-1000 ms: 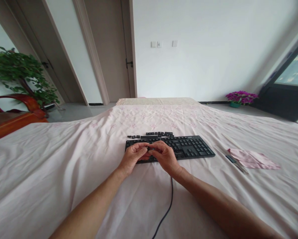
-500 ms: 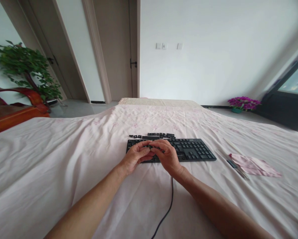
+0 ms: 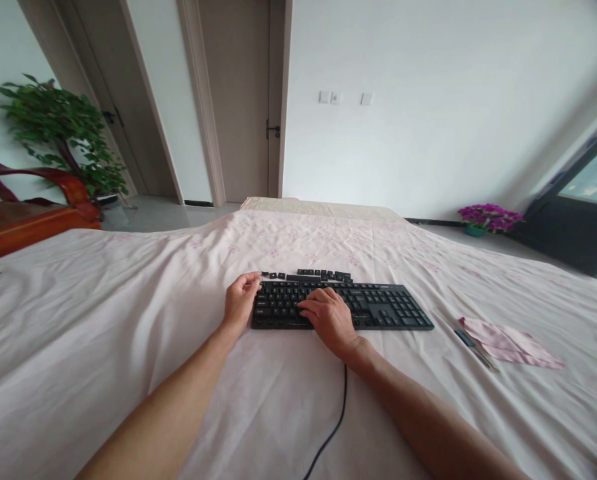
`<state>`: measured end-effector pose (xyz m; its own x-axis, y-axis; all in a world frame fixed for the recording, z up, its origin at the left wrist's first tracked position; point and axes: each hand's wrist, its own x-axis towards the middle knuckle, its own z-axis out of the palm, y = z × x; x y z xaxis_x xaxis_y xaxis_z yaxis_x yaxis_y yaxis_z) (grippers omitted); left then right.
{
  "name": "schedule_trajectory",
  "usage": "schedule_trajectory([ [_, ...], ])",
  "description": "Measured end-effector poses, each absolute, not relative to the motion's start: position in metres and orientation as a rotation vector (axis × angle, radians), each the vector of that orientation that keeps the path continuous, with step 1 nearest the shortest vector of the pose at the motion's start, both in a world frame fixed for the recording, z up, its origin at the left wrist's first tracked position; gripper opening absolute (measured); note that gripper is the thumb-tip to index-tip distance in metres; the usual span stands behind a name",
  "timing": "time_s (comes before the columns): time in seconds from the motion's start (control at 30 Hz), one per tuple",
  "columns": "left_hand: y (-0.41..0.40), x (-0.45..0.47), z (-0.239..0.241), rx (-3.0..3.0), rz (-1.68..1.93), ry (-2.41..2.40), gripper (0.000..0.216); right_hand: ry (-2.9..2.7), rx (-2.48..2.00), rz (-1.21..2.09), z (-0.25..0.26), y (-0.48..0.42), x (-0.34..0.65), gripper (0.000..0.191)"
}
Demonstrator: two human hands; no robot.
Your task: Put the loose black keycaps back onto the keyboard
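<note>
Presently, positioned left hand (image 3: 239, 301) at left end of keyboard (image 3: 381, 310), with fingertips close together beside loose keys (image 3: 303, 278); could not make out any key between them. Placed right hand (image 3: 331, 321) over middle of keyboard, with fingers bent; could not make out any grip there. Located keyboard flat on cloth (image 3: 278, 400), with loose keys just beyond far edge and pink rag (image 3: 511, 343) well apart at right.
</note>
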<state>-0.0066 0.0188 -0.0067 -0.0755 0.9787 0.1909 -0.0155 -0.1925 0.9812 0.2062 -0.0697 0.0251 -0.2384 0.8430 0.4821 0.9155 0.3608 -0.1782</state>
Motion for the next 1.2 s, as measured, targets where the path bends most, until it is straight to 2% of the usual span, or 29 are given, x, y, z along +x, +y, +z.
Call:
schedule_trajectory([
  [0.63, 0.02, -0.006, -0.008, 1.323, 1.403, 1.142, 0.036, -2.242, -1.537, -0.325, 0.033, -0.074, 0.195, 0.011],
  [1.2, 0.022, -0.006, -0.011, 1.332, 1.388, 1.137, 0.034, -2.272, -1.577, -0.288, 0.032, -0.076, 0.194, 0.012],
])
